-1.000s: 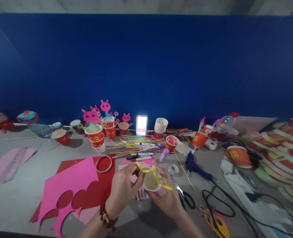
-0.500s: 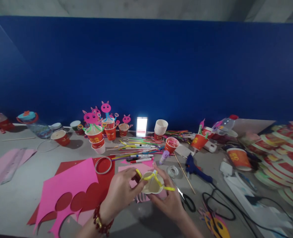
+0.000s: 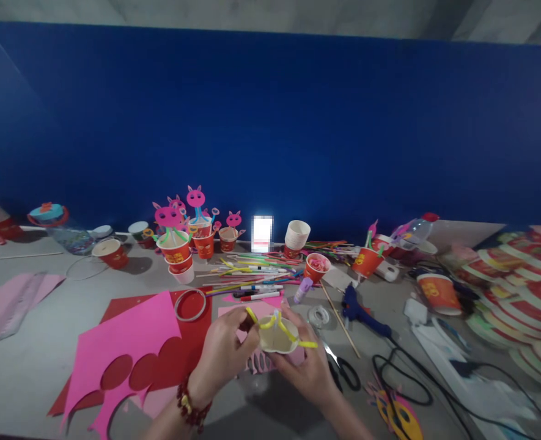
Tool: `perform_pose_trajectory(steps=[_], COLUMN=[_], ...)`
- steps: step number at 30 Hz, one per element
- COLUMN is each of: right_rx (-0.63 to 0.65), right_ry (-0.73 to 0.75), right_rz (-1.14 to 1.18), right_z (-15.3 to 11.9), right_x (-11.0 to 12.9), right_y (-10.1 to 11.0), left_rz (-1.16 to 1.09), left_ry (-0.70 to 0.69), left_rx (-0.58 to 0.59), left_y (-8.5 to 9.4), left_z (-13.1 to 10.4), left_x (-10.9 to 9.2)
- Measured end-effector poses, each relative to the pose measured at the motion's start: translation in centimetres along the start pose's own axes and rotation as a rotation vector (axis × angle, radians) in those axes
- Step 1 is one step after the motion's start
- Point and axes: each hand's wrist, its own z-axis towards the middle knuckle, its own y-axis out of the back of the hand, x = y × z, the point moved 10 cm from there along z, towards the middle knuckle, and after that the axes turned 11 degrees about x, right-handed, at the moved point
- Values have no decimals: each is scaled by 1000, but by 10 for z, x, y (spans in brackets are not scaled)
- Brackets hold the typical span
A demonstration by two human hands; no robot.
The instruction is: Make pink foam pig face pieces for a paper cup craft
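Note:
A paper cup [image 3: 277,345] is held low over the table, its open mouth tilted toward me. Yellow pipe cleaners [image 3: 290,333] run across the mouth and stick out on both sides. My right hand [image 3: 309,360] is wrapped round the cup's right side. At the left rim, the thumb and fingers of my left hand [image 3: 228,342] are closed on the left yellow end. Pink paper with cut slits [image 3: 258,363] lies beneath the cup. Black-handled scissors [image 3: 343,370] rest just right of my right hand.
Pink sheet [image 3: 123,330] lies over red paper at left. Behind my hands are pens and pipe cleaners [image 3: 252,269]. Cups with pink animal figures [image 3: 173,244] stand at the back. A blue glue gun [image 3: 362,315], its cord, a power strip [image 3: 453,360] and stacked cups [image 3: 522,293] fill the right.
Both hands and the cup have shifted slightly left. My left thumb has drawn back from over the cup's mouth toward its left rim, showing more of the inside.

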Motion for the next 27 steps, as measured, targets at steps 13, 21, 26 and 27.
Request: perform_pose_trajectory(steps=[13, 21, 26, 27], right_rx=[60, 96, 292, 299], right_ry=[59, 49, 67, 73], right_rz=[192, 389, 268, 237], right_z=[7, 43, 66, 67], right_x=[4, 19, 53, 58], right_y=[-5, 36, 37, 38], left_rz=[-118, 13, 133, 156], left_ry=[54, 51, 19, 7], left_rx=[-56, 25, 28, 18], left_y=[1, -1, -2, -1], left_z=[9, 5, 0, -1], left_x=[25, 11, -3, -5])
